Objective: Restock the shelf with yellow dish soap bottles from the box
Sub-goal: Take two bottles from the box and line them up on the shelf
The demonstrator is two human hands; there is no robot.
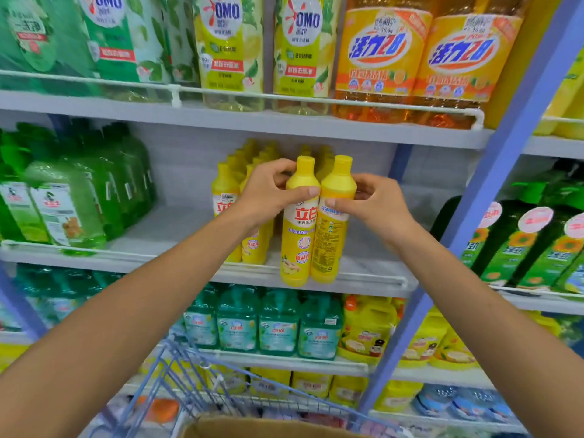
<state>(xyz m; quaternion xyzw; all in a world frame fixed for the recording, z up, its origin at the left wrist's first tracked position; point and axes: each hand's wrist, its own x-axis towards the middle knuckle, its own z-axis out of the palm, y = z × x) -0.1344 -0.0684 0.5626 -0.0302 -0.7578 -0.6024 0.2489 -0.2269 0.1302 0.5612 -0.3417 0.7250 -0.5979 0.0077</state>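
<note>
Two yellow dish soap bottles are held side by side in front of the middle shelf (373,273). My left hand (268,197) grips the left bottle (298,235) near its neck, front label facing me. My right hand (376,200) grips the right bottle (328,241), its back label showing. Their bases hang at the shelf's front rail. Behind them, several rows of the same yellow bottles (226,197) stand on the shelf. The cardboard box (268,429) shows only its rim at the bottom edge.
Green bottles (69,200) fill the shelf's left end, with bare shelf between them and the yellow rows. Large yellow and orange bottles (382,58) stand on the shelf above. A blue upright (493,197) bounds the bay on the right. A wire cart (189,384) sits below.
</note>
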